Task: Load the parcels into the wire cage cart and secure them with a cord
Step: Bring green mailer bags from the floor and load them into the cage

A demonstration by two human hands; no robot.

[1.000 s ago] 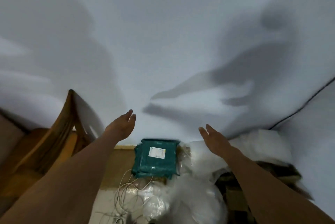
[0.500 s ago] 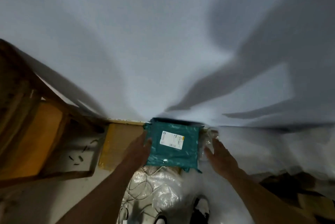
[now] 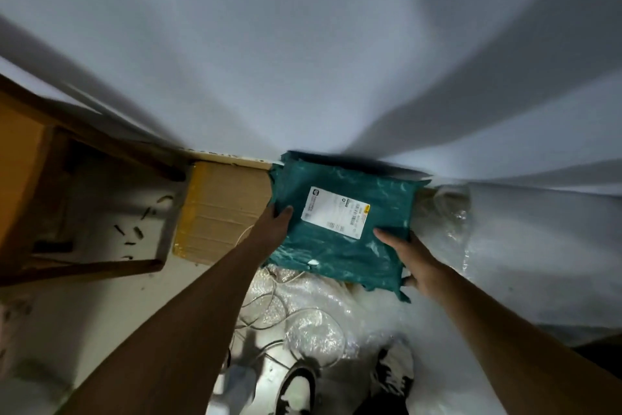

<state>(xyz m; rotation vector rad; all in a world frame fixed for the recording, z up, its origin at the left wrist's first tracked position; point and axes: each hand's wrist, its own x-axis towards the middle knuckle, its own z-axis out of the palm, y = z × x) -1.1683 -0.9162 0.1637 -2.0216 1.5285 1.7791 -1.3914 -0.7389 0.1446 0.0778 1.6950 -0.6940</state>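
A teal plastic-wrapped parcel (image 3: 340, 229) with a white shipping label lies at the foot of the white wall, on top of clear plastic wrapping. My left hand (image 3: 274, 224) grips its left edge, thumb on top. My right hand (image 3: 412, 258) grips its lower right corner, thumb on top and fingers underneath. A thin white cord (image 3: 269, 307) lies in loose loops on the floor below the parcel. The wire cage cart is not in view.
A flat cardboard box (image 3: 218, 209) lies on the floor left of the parcel. A wooden chair (image 3: 50, 199) stands further left. Crumpled clear plastic (image 3: 447, 223) spreads to the right. My shoes (image 3: 296, 387) show at the bottom. The wall is directly ahead.
Both hands came down from open in the air to the parcel's sides and now grip it. The view has dropped closer to the floor.
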